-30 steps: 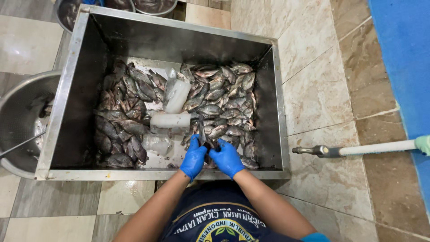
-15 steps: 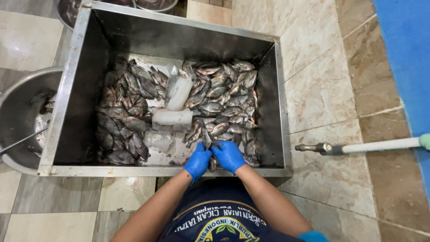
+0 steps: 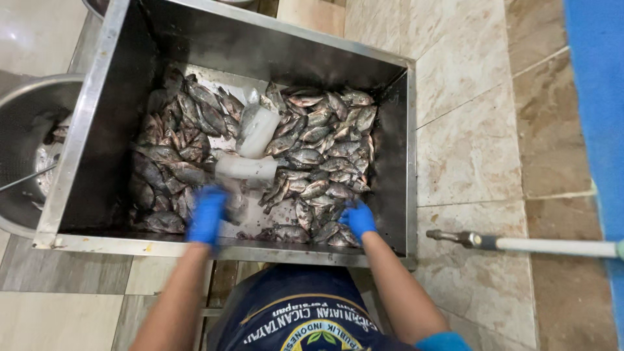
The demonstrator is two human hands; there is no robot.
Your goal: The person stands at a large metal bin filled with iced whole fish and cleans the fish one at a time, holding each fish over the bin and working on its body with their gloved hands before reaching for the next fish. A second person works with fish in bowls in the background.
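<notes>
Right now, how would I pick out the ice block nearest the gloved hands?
Find the big rectangular steel tub full of grey fish. In its middle lie two pale ice blocks; the nearer ice block lies crosswise, just beyond the blue-gloved left hand, while the other ice block slants away.

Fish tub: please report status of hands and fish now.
Both hands gloved, left blurred over fish near ice block, right on fish. Grip unclear. Tub full; nothing blocking.

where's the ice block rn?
Head view: the ice block lies mid-tub among the fish, just beyond the left hand; a second block sits behind it.
</notes>
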